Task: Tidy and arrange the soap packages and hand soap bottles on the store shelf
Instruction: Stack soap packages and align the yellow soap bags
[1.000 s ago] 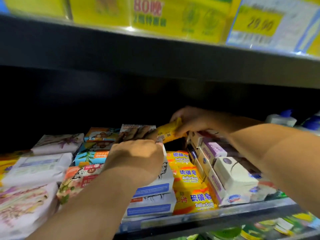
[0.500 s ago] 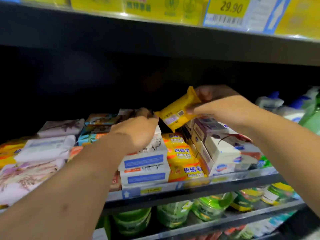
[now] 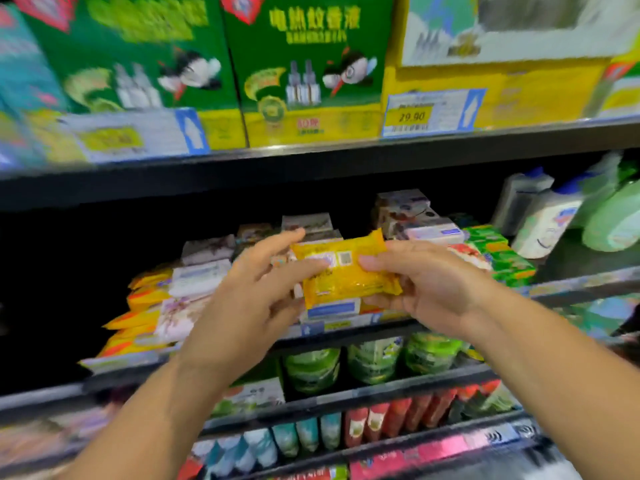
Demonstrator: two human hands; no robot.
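Note:
A yellow soap package (image 3: 346, 271) is held in front of the soap shelf (image 3: 571, 278), label side toward me. My right hand (image 3: 419, 282) grips its right end, thumb on top and fingers underneath. My left hand (image 3: 256, 289) pinches its left end between thumb and fingers. Behind the package lie several soap packages in rows: yellow and white packs (image 3: 152, 299) at the left, boxed soaps (image 3: 408, 216) stacked at the back. White hand soap bottles (image 3: 543, 220) and green bottles (image 3: 616, 209) stand at the right end of the same shelf.
The shelf above carries green boxes (image 3: 304, 64) and a 29.90 price tag (image 3: 412, 116) on its front edge. Below are green refill pouches (image 3: 374, 358) and rows of small red and blue packs (image 3: 381, 427). The view is motion-blurred at the edges.
The yellow package has come out from the back of the shelf toward me. My left hand left the boxes and took hold of its left end. The view pulled back and tilted up.

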